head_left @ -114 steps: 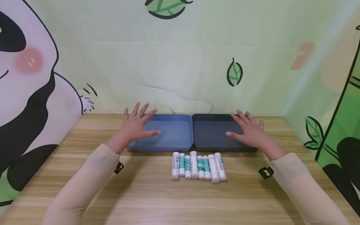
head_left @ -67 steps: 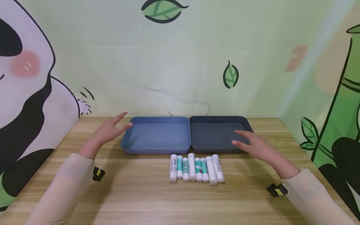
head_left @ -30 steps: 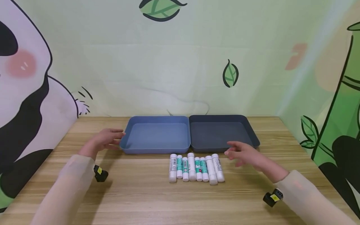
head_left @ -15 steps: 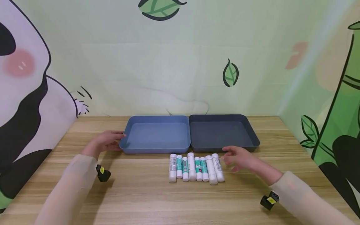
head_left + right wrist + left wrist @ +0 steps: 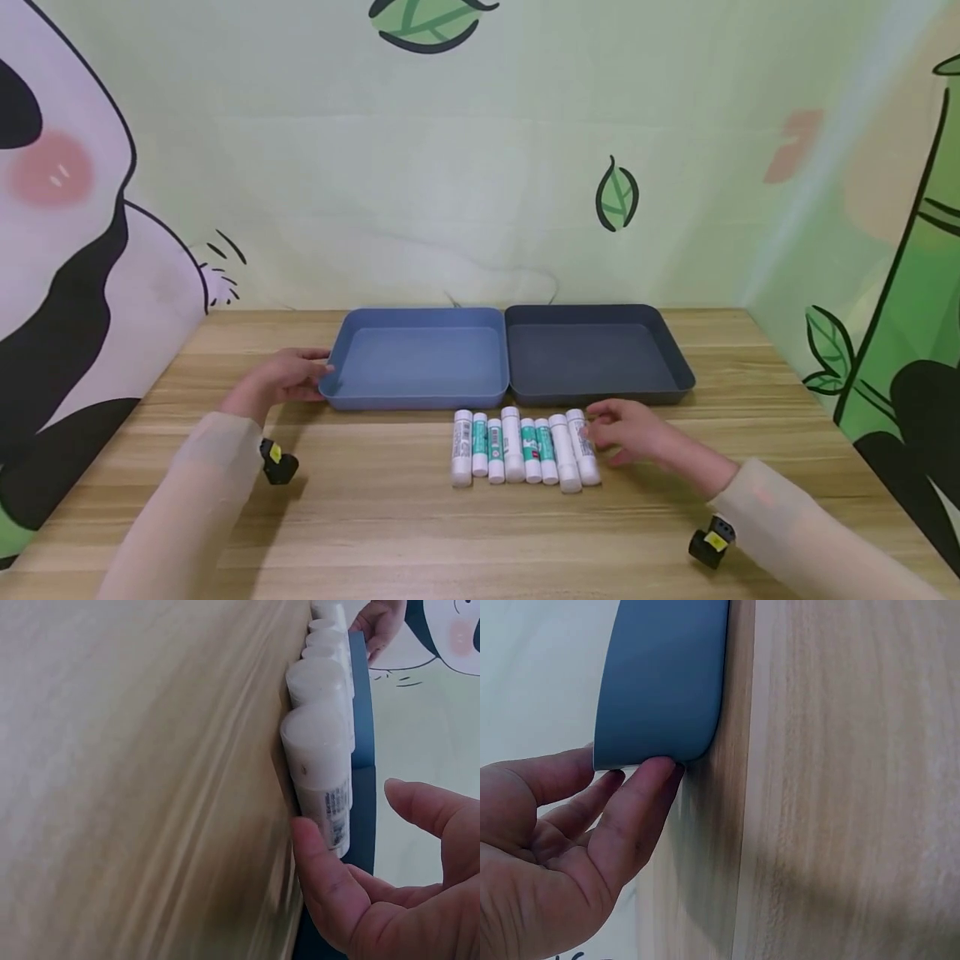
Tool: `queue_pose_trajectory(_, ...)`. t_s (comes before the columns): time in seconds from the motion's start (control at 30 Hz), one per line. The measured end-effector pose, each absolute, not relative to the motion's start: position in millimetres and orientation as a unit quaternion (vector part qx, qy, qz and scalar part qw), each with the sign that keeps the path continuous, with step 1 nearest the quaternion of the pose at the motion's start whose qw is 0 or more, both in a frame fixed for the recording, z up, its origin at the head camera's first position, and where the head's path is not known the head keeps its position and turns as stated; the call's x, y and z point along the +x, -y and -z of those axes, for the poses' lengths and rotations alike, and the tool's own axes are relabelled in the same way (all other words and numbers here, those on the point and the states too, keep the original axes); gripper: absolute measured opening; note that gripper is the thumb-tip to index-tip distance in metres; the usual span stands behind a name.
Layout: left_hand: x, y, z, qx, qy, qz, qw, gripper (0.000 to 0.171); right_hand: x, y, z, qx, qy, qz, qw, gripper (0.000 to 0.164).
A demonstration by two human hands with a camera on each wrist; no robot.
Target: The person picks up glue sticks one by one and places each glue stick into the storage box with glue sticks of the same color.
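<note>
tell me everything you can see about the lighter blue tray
The blue tray is a shallow, open-topped rectangle with rounded corners and low, smooth walls; it looks like plastic. It sits upright on the wood-grain table, its floor in plain view from the head camera. The dark tray stands close along its right side; whether they touch is hard to tell. Fingertips of the left hand touch its left end. A row of tubes begins in front of its right part.

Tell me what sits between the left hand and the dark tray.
The blue tray: in the head view it spans the stretch, its left end at the left hand and its other end beside the dark tray.
</note>
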State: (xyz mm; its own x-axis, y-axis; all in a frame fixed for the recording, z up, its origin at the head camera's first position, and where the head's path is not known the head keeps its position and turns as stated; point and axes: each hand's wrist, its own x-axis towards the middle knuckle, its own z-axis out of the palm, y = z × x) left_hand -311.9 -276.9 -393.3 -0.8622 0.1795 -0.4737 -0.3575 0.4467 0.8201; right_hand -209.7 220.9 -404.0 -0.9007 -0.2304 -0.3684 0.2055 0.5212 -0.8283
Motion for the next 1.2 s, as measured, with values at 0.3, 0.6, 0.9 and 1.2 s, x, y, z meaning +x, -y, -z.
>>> queue_pose_trajectory(0.3, -311, 274, 394, -0.067, -0.811, -0.523, 0.254, 0.064, -208, -216, 409, 0.012, -0.85, 0.479, 0.22, 0.064)
queue_pose_trajectory(0.6, -313, 276, 396, -0.064, -0.813, -0.521, 0.252, 0.065, -208, -209, 410, 0.026, -0.854, 0.473, 0.214, 0.064)
queue_pose_trajectory(0.9, -316, 278, 397, -0.066, -0.817, -0.516, 0.249, 0.065, -210, -205, 412, 0.026, -0.861, 0.466, 0.201, 0.066)
queue_pose_trajectory(1.2, -315, 277, 395, -0.059, -0.826, -0.501, 0.252, 0.065, -211, -205, 413, 0.021, -0.866, 0.456, 0.203, 0.066)
